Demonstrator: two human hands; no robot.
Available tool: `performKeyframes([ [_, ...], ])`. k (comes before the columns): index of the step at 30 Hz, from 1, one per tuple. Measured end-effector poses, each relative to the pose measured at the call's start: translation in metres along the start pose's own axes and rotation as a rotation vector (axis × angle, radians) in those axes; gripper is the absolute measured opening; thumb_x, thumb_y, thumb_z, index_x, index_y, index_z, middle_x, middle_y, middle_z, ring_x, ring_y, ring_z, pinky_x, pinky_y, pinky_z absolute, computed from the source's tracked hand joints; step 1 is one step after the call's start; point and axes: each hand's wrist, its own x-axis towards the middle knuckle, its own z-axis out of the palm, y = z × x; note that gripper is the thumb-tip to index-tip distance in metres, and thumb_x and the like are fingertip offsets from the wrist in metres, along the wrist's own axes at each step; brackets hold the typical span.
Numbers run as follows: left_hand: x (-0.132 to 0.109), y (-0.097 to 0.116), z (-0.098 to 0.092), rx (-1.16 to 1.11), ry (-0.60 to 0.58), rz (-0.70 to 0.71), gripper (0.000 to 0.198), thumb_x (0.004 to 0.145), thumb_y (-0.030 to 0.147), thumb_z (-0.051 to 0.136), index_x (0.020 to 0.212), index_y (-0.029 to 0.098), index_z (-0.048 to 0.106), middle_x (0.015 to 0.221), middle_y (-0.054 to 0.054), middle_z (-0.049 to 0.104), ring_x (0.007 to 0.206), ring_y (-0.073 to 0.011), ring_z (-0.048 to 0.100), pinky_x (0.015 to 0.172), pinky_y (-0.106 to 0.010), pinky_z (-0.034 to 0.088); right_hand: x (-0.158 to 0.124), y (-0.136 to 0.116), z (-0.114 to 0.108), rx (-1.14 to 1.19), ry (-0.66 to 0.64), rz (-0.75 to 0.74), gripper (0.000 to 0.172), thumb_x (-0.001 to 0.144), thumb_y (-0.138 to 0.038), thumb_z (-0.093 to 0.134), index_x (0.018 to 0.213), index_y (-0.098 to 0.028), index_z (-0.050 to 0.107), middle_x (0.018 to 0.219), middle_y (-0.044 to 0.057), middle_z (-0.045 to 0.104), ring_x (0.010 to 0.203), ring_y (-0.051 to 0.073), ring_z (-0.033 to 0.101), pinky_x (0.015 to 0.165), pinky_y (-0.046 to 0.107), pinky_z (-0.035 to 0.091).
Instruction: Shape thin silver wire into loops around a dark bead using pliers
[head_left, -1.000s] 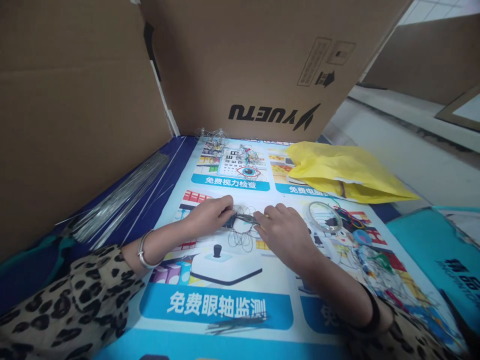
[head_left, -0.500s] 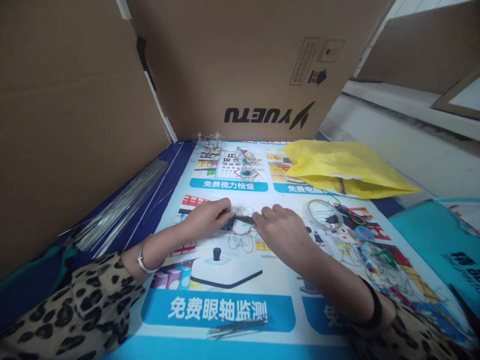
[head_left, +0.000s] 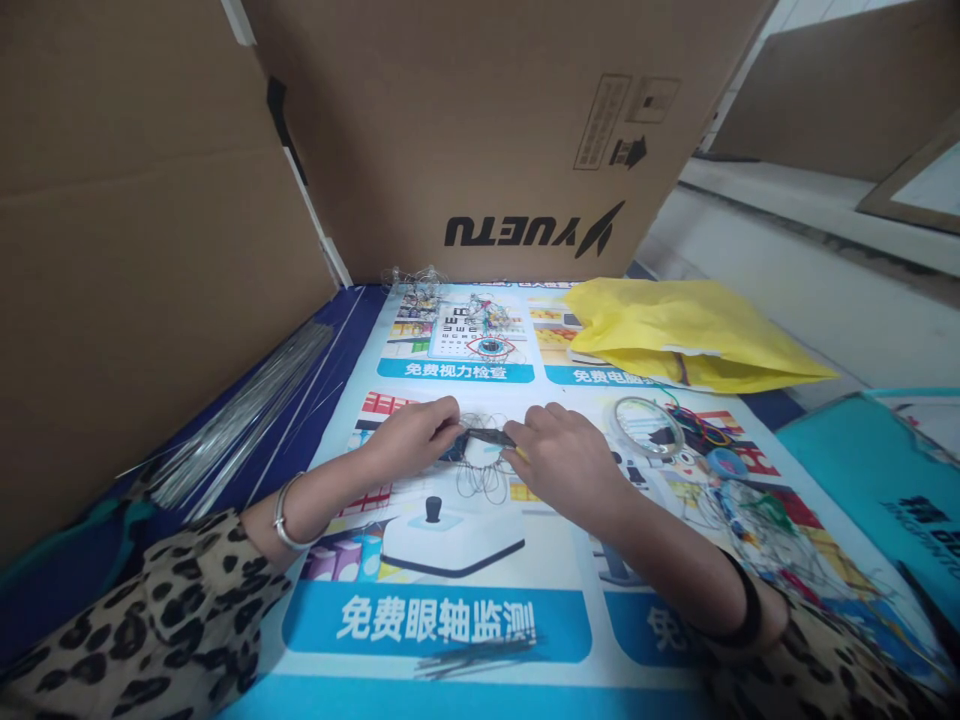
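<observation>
My left hand (head_left: 421,432) is closed in a pinch on a thin wire piece (head_left: 481,482) with petal-like loops hanging below the fingers. My right hand (head_left: 566,462) is closed around pliers (head_left: 491,437), whose dark narrow jaws point left to the wire by my left fingertips. A bit of yellow shows at the pliers' handle; the rest is hidden in the palm. The exact spot where the jaws meet the wire is too small to make out. Under both hands lies a printed poster sheet (head_left: 450,640).
Straight wires (head_left: 247,410) lie in a bundle at left; short dark wires (head_left: 476,657) lie in front. Bent wire shapes (head_left: 420,285) sit at the back. At right are a tape roll (head_left: 649,427), tangled coloured wires (head_left: 757,520) and a yellow bag (head_left: 690,330). Cardboard (head_left: 480,120) walls the back.
The pliers have tilted slightly in my right hand, and some yellow now shows by its fingers. My left hand keeps its pinch on the wire piece. The view has shifted a little.
</observation>
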Motion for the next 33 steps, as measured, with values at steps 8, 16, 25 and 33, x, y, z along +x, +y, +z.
performKeyframes([
  [8,0.0,0.002,-0.001,0.009,-0.006,0.014,0.013,0.084,0.026,0.044,0.073,0.019,0.046,0.056,0.005,0.048,0.051,-0.0098,0.043,0.05,-0.021,0.024,0.003,-0.002,0.006,-0.018,-0.049,0.02,0.021,0.087,-0.029,0.043,0.086,-0.02,0.061,0.079,0.006,0.059,0.076,0.019,0.052,0.058,0.029,0.027],
  [16,0.0,0.001,-0.001,0.002,-0.006,0.009,0.014,0.084,0.027,0.044,0.073,0.019,0.047,0.056,0.004,0.048,0.052,-0.0102,0.043,0.05,-0.021,0.023,0.004,-0.002,0.003,-0.025,-0.132,0.054,0.022,0.088,-0.031,0.041,0.089,-0.022,0.061,0.08,0.005,0.062,0.072,0.017,0.054,0.053,0.025,0.026],
  [25,0.001,-0.004,-0.001,-0.051,0.021,0.086,0.018,0.084,0.027,0.047,0.068,0.018,0.048,0.059,0.004,0.048,0.056,-0.0091,0.044,0.052,-0.019,0.029,0.002,-0.003,-0.001,0.009,-0.108,0.047,0.019,0.086,-0.03,0.045,0.086,-0.021,0.062,0.079,0.004,0.062,0.072,0.017,0.055,0.052,0.026,0.025],
  [33,0.004,-0.005,-0.002,-0.085,0.079,0.204,0.018,0.085,0.025,0.046,0.069,0.017,0.05,0.067,0.002,0.05,0.066,-0.0102,0.047,0.06,-0.02,0.034,0.001,-0.002,-0.005,0.003,-0.107,0.051,0.022,0.087,-0.032,0.044,0.084,-0.023,0.063,0.078,0.003,0.063,0.071,0.017,0.055,0.052,0.026,0.024],
])
